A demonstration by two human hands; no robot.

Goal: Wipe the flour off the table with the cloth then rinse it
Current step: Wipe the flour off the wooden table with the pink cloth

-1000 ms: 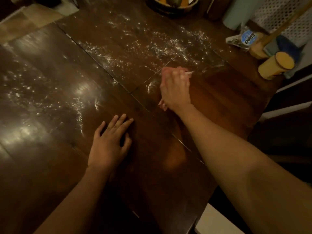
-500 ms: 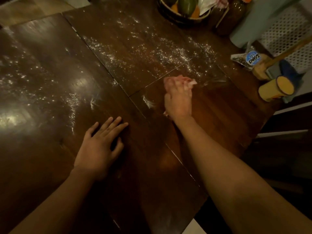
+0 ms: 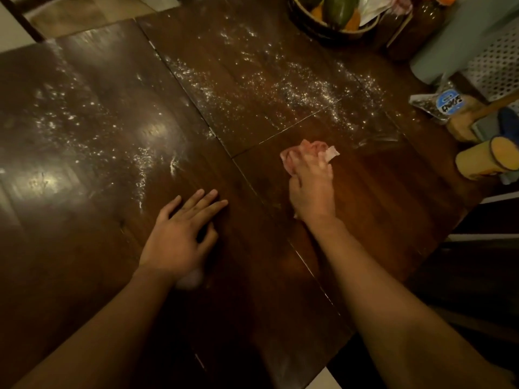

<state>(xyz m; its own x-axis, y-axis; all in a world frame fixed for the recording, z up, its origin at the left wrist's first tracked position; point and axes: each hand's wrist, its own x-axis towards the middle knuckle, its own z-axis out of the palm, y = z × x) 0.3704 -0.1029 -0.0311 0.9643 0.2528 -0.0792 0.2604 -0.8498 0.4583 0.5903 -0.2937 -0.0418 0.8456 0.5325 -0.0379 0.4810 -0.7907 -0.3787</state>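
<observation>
The cloth [image 3: 309,147], a pinkish rag bunched into a wad, is sitting on the table [image 3: 252,304] right of centre, just on the near side of a seam between two boards. The right hand [image 3: 311,189] is closing over it from the near side, fingers curling round the wad and pressing it to the wood, while crumpled edges are poking out past the fingertips. The flour [image 3: 280,88] is lying just beyond the cloth in a wide speckled band across the far middle of the table, and a second patch [image 3: 92,136] is spreading over the left boards, ending in a thin ridge near the left hand [image 3: 182,234]. The wood around and nearer than the cloth is showing no white, so the wiping looks to be under way but far from finished. Most of the dusting is waiting to be gathered, and the rinsing is not yet begun, with no sink or tap showing. The right arm is reaching out long from the lower right corner. The left hand is lying flat on the table well to the left of the cloth, fingers straight and spread, grasping nothing and seemingly bracing the person. Along the far right edge a fruit bowl [image 3: 334,26], a printed packet [image 3: 438,103] and a yellow canister [image 3: 483,160] on its side are sitting apart from the cloth.
</observation>
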